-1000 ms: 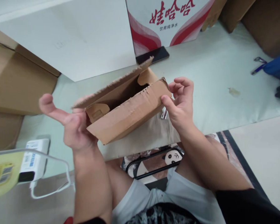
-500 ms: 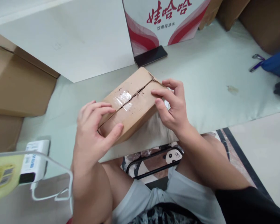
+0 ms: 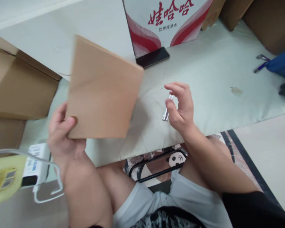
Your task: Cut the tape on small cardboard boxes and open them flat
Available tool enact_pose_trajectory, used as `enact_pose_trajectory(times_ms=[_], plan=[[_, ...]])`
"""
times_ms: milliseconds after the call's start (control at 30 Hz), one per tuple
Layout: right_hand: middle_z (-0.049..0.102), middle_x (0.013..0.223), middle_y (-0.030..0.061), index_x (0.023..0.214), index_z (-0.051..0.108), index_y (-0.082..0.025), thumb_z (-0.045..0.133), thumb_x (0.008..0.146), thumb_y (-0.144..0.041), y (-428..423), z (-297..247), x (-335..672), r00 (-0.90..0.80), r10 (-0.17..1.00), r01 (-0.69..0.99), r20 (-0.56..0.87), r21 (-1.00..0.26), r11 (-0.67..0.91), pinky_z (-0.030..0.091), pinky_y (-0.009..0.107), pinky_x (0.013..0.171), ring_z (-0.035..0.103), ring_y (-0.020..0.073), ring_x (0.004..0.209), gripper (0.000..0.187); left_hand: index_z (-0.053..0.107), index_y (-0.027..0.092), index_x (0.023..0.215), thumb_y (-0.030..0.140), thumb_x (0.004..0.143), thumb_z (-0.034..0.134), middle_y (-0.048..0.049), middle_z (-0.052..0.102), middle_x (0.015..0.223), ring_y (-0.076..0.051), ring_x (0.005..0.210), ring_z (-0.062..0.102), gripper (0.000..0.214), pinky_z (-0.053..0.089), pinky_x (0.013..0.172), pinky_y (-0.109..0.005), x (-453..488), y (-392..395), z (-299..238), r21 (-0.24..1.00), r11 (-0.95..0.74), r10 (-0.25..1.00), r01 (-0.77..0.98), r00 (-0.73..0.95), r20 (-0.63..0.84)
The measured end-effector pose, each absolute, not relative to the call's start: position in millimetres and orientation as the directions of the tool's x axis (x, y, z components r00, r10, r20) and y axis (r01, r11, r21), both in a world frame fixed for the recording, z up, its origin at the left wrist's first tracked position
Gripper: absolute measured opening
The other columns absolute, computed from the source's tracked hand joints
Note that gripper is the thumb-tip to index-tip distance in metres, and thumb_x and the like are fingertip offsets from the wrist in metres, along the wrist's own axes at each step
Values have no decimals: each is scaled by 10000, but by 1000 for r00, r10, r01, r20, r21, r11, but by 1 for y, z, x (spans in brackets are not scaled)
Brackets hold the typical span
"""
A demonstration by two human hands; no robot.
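Observation:
My left hand point(image 3: 65, 133) grips a brown cardboard box point(image 3: 104, 91) by its lower left corner, thumb on the near face. The box is raised and tilted, with a plain face towards me; its taped seam is out of sight. My right hand point(image 3: 181, 107) hovers over the table, fingers curved and apart, holding nothing I can see. Just under its thumb, a narrow silver metal piece point(image 3: 165, 114), something like a nail clipper, shows on the cloth, partly covered by the hand.
A black phone point(image 3: 154, 58) lies against a white and red carton point(image 3: 169, 22) at the back. A white power bank point(image 3: 35, 161) with a cable is at the left edge, near stacked cardboard boxes point(image 3: 26, 85). A blue pouch point(image 3: 282, 65) sits at the right.
The box has been lifted off the table to the left and turned by my left hand. My right hand has let go of it, and the silver piece has come more into sight.

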State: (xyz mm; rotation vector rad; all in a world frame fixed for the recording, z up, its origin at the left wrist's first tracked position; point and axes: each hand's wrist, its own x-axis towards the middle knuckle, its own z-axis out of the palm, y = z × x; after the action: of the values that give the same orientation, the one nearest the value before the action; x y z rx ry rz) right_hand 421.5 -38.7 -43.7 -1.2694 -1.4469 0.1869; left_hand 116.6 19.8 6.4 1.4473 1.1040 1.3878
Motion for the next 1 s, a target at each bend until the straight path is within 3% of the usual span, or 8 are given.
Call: enact_pose_trajectory(times_ms=[100,200,333,500,600,700,833,1000], plan=[[643,1331,110,1365,582,-280,441,1029,-452,-38,-46,417,100,855,478,509,-778,407,555,495,1034,604,268,1244,403,746,282,1085,576,836,630,-27,728,1298,-323,1340,585,402,625,969,-461,132,21,-5,973,-14,998,-228,53,26],[572,1481,120,1426,545,-279,456,1012,-546,-38,-48,410,-35,869,404,494,-788,464,499,528,1126,520,288,1401,500,710,264,1060,650,884,518,-98,740,1243,-356,1206,672,465,658,739,-472,153,15,-17,908,300,943,-292,233,-236],[471,1577,100,1440,550,-297,392,983,-691,-40,-46,409,-58,847,373,528,-776,509,349,577,1254,364,315,1545,624,716,227,883,592,828,639,-108,766,911,-272,828,739,377,596,528,-329,165,16,-44,914,327,939,-239,191,-286],[447,1592,53,1306,674,-331,292,982,-755,-46,-40,414,-15,871,376,491,-804,459,396,543,1234,383,316,1540,656,731,228,867,463,815,735,-52,755,851,-271,883,725,240,631,712,-374,157,25,-64,994,63,998,92,-7,-63],[476,1571,59,1204,740,-308,383,1036,-600,-47,-41,414,-99,847,361,523,-774,520,401,541,1236,418,300,1522,491,740,269,1028,422,827,732,-31,761,1103,-243,1081,703,253,581,964,-388,152,29,-63,972,-164,956,167,-218,199],[509,1552,63,1250,723,-314,431,1032,-553,-45,-46,411,-193,825,394,532,-728,561,298,579,1296,367,288,1557,436,710,299,1185,482,814,743,-40,720,1286,-245,1219,665,415,494,1115,-421,151,32,-62,936,-321,924,143,-169,343],[368,1654,51,1316,681,-333,456,1013,-582,-45,-50,405,-189,840,406,508,-739,538,319,600,1281,304,312,1587,452,722,257,1167,641,823,668,-77,704,1362,-312,1334,612,519,466,1166,-449,156,27,-59,992,-129,992,-15,1,129],[316,1663,30,1348,632,-354,348,996,-701,-45,-48,402,-133,868,371,479,-788,491,374,605,1240,361,332,1552,570,697,273,1087,632,707,762,-70,734,1299,-364,1357,602,527,553,1084,-472,175,13,-50,941,184,982,-283,87,-166]])
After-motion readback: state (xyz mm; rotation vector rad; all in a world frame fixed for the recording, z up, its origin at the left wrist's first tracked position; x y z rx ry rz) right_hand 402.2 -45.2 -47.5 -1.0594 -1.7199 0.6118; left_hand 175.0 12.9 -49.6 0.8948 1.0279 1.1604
